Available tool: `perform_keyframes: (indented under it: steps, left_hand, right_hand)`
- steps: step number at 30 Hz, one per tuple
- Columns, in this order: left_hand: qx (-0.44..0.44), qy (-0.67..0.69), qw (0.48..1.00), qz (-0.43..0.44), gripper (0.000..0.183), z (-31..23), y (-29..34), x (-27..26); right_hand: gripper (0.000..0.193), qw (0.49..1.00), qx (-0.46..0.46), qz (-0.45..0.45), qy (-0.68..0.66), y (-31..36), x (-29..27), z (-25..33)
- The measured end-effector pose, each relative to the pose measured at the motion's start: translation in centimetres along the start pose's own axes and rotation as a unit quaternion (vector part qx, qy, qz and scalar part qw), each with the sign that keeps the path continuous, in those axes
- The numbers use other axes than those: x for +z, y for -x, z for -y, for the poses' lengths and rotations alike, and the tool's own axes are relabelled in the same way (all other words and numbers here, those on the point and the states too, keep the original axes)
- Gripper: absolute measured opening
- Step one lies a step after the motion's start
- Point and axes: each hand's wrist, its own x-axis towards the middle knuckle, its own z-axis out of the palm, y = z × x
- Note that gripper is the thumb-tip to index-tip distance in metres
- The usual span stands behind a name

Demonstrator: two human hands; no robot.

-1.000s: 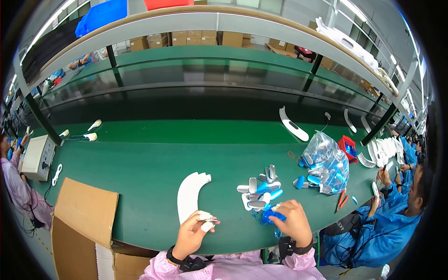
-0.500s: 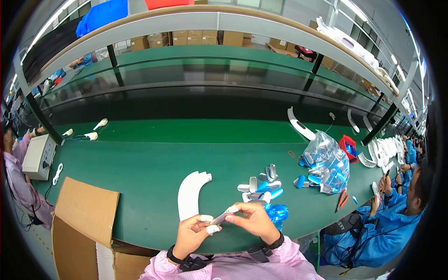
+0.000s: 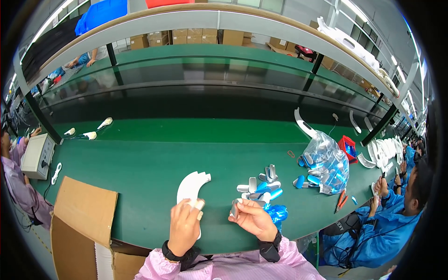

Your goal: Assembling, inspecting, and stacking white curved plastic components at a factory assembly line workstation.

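Observation:
My right hand pinches a small silvery oval piece between thumb and fingers, holding it up above the front of the green table. My left hand, fingers bent and blurred by motion, is over the lower part of a white curved plastic part. Whether those fingers touch or hold anything is hidden. White covers sit on some fingertips. Just beyond my right hand lies a loose pile of silvery and blue oval pieces, with crumpled blue film beside it.
An open cardboard box stands front left. On the right are a clear bag of similar pieces, a red bin and red-handled pliers. A co-worker in blue sits at right. A shelf beam spans above.
My hands have parted. The right one keeps the small silvery piece, now tilted more upright; the left has moved left and up, over the white curved part.

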Motion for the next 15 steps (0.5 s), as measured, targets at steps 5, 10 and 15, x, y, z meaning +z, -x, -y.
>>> perform_keyframes:
  steps: [5, 10, 15]
  left_hand:
    - [-0.093, -0.123, 0.987, 0.036, 0.06, -1.5, -0.1, 0.6]
    - [-0.034, -0.096, 0.992, 0.076, 0.048, -0.6, 0.7, 2.0]
    - [-0.211, 0.301, 0.928, 0.052, 0.055, -0.7, 0.7, 0.6]
  right_hand:
    - [0.013, 0.993, -0.024, -0.082, 0.086, 0.5, 0.9, 0.4]
    - [0.02, 0.975, -0.064, -0.088, 0.196, 0.4, 0.4, 0.5]
    - [0.025, 0.942, -0.117, -0.094, 0.301, 0.4, 2.3, 0.4]
